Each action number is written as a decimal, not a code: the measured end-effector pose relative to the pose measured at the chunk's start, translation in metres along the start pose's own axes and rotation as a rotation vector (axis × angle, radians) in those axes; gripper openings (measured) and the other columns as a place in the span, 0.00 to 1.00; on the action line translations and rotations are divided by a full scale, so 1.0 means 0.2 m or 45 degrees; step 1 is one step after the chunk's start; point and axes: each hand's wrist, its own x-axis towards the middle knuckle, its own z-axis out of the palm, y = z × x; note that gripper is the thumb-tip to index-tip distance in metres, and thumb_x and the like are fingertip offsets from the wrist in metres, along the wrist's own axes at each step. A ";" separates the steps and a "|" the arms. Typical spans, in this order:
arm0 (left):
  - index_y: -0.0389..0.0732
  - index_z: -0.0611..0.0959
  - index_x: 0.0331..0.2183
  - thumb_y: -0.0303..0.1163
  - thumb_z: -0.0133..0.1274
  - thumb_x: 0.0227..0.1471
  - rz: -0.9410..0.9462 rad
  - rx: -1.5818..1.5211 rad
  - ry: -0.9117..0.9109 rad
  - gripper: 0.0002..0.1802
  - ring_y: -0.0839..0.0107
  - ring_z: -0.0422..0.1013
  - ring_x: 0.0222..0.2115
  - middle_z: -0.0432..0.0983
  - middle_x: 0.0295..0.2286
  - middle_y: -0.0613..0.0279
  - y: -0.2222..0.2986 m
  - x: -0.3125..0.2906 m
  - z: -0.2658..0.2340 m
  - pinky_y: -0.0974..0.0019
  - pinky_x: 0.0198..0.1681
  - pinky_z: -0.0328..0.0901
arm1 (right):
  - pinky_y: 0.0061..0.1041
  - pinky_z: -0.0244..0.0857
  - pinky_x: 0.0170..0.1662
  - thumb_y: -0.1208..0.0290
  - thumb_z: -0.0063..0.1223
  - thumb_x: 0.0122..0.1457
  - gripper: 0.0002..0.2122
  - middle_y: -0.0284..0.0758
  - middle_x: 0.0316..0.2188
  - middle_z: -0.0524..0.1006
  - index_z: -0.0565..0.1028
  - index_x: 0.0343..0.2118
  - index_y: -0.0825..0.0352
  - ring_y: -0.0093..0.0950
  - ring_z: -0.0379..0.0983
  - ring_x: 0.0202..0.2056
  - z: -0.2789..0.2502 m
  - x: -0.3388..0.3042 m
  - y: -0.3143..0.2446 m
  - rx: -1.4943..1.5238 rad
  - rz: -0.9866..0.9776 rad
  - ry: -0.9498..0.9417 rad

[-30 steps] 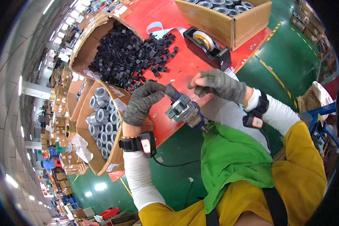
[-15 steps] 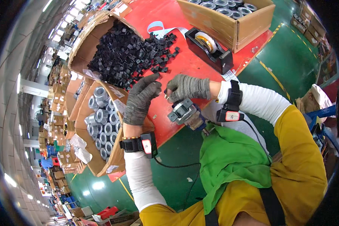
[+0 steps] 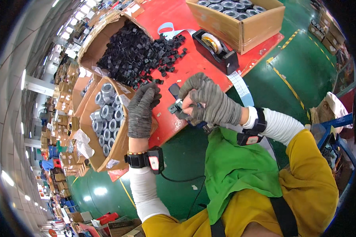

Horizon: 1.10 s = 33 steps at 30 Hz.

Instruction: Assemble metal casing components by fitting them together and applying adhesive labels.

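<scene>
My right hand, in a grey knit glove with bare fingertips showing, is curled over a small grey metal vise-like fixture at the red table's near edge. Whatever its closed fingers grip is hidden beneath them. Beyond these fingers, part of a dark blue piece shows. To the left, my gloved left hand is held with its fingers bent together, beside the loose black clips; I cannot make out anything in it. The clips spill from a tipped carton onto the table.
An open carton of grey metal rings stands left of my left hand. A black tape dispenser and a strip of labels lie to the right. Behind them is another carton filled with rings. The red table ends over green floor.
My right hand has moved from above the table down onto the fixture, covering much of it. My left hand has drawn slightly down and away from it. The view has shifted a little.
</scene>
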 end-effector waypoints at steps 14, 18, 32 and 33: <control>0.37 0.74 0.40 0.31 0.60 0.39 0.533 1.221 -0.336 0.22 0.63 0.71 0.31 0.72 0.29 0.53 0.03 -0.15 0.21 0.65 0.35 0.66 | 0.32 0.60 0.34 0.71 0.58 0.40 0.09 0.31 0.31 0.73 0.74 0.28 0.58 0.32 0.69 0.33 0.08 -0.26 0.01 -0.421 -0.192 0.121; 0.36 0.75 0.37 0.33 0.61 0.37 0.569 1.510 -0.297 0.22 0.61 0.72 0.31 0.73 0.29 0.53 0.11 -0.18 0.31 0.63 0.35 0.66 | 0.32 0.61 0.37 0.71 0.57 0.44 0.11 0.34 0.33 0.72 0.74 0.33 0.60 0.34 0.68 0.35 -0.03 -0.34 -0.02 -0.377 -0.100 0.077; 0.47 0.77 0.30 0.37 0.53 0.32 0.775 1.815 0.307 0.15 0.61 0.67 0.29 0.70 0.24 0.62 -0.15 -0.15 0.42 0.57 0.37 0.57 | 0.24 0.61 0.40 0.58 0.60 0.46 0.25 0.34 0.35 0.72 0.69 0.42 0.71 0.25 0.67 0.38 0.04 -0.51 -0.13 0.849 0.957 -0.397; 0.47 0.77 0.30 0.37 0.53 0.32 0.768 1.844 0.372 0.15 0.61 0.67 0.29 0.70 0.24 0.62 -0.14 -0.17 0.40 0.57 0.37 0.57 | 0.24 0.61 0.40 0.58 0.60 0.46 0.25 0.34 0.35 0.72 0.69 0.42 0.71 0.25 0.67 0.38 0.07 -0.54 -0.10 0.866 0.908 -0.443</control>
